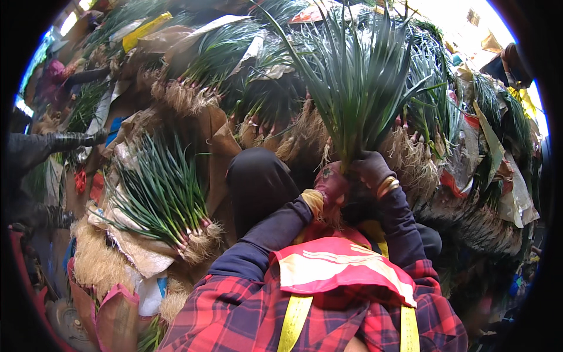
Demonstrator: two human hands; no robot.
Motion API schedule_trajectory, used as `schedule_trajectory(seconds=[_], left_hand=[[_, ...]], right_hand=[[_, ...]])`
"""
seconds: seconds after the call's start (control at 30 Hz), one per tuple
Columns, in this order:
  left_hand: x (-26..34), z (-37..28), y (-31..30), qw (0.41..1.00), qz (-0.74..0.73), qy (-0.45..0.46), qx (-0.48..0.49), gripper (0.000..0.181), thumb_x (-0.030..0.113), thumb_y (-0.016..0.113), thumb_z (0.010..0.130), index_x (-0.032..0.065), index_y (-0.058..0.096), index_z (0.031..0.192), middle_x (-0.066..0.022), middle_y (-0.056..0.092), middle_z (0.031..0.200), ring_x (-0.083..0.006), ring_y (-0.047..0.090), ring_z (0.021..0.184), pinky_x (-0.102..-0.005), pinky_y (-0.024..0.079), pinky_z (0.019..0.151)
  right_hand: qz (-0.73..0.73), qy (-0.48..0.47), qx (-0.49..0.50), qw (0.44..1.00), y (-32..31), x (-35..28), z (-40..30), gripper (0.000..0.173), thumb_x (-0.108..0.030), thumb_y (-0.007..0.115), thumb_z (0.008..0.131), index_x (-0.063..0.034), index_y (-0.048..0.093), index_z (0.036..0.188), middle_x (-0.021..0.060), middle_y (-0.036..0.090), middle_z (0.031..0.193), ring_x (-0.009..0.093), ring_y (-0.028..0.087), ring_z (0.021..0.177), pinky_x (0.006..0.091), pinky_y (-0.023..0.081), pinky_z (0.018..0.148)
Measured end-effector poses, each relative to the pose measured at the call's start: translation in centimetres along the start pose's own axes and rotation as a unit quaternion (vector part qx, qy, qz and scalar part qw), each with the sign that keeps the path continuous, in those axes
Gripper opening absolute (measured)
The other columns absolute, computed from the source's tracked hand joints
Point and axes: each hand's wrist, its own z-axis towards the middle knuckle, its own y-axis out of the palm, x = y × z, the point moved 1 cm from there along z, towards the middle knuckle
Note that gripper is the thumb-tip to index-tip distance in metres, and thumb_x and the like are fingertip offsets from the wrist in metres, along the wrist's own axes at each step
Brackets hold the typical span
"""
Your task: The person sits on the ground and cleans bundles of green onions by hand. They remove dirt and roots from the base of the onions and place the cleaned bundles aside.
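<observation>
My left hand (331,182), in a red patterned glove, grips a bunch of spring onions (349,101) near its base. The leaves fan upward, and pale roots (333,215) hang below the hand. My right hand (374,170), in a dark glove with a yellowish cuff, closes around the same bunch just above and to the right. The bulbs are hidden by the gloves. To the left of my knee lies another bunch of spring onions (165,193) with pinkish bulbs and tan roots, resting on a woven sack (143,248).
Heaps of spring onions (220,57) with sacking between them rise in front. More onions (429,114) and a plastic sack (466,149) lie to the right. At lower left stands a red-edged sack (116,314). Dark legs or arms of another person (53,143) reach in from the left.
</observation>
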Motion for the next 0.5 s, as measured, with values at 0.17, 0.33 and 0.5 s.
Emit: schedule_trajectory(seconds=[0.17, 0.33, 0.5], left_hand=[[2.0, -0.8, 0.3, 0.976, -0.192, -0.003, -0.101, 0.014, 0.009, 0.057, 0.07, 0.0024, 0.058, 0.082, -0.0036, 0.06, 0.071, -0.0103, 0.054, 0.063, -0.026, 0.044, 0.056], [1.4, -1.5, -0.6, 0.951, -0.268, -0.022, -0.155, 0.016, 0.003, 0.054, 0.066, 0.0037, 0.056, 0.082, -0.0003, 0.054, 0.066, -0.0089, 0.05, 0.054, -0.0237, 0.041, 0.047], [6.5, -0.6, -2.2, 0.981, -0.149, 0.007, -0.12, 0.017, 0.002, 0.06, 0.062, 0.0027, 0.056, 0.079, -0.0015, 0.055, 0.071, -0.0096, 0.052, 0.063, -0.0235, 0.043, 0.053]], right_hand=[[0.398, 0.006, 0.02, 0.917, 0.6, 1.0, -4.7, 0.012, -0.017, 0.048, 0.07, -0.0105, 0.047, 0.061, -0.0014, 0.043, 0.048, 0.008, 0.036, 0.037, 0.0221, 0.027, 0.031], [0.251, -0.355, 0.232, 0.87, -7.8, 1.2, -11.2, 0.03, -0.033, 0.046, 0.078, -0.008, 0.046, 0.062, 0.0021, 0.044, 0.049, 0.013, 0.042, 0.039, 0.0277, 0.037, 0.045], [0.536, -0.336, 0.249, 0.734, -18.0, 5.7, -16.3, 0.024, -0.02, 0.048, 0.075, -0.009, 0.043, 0.055, 0.001, 0.037, 0.045, 0.012, 0.032, 0.034, 0.0265, 0.028, 0.041]])
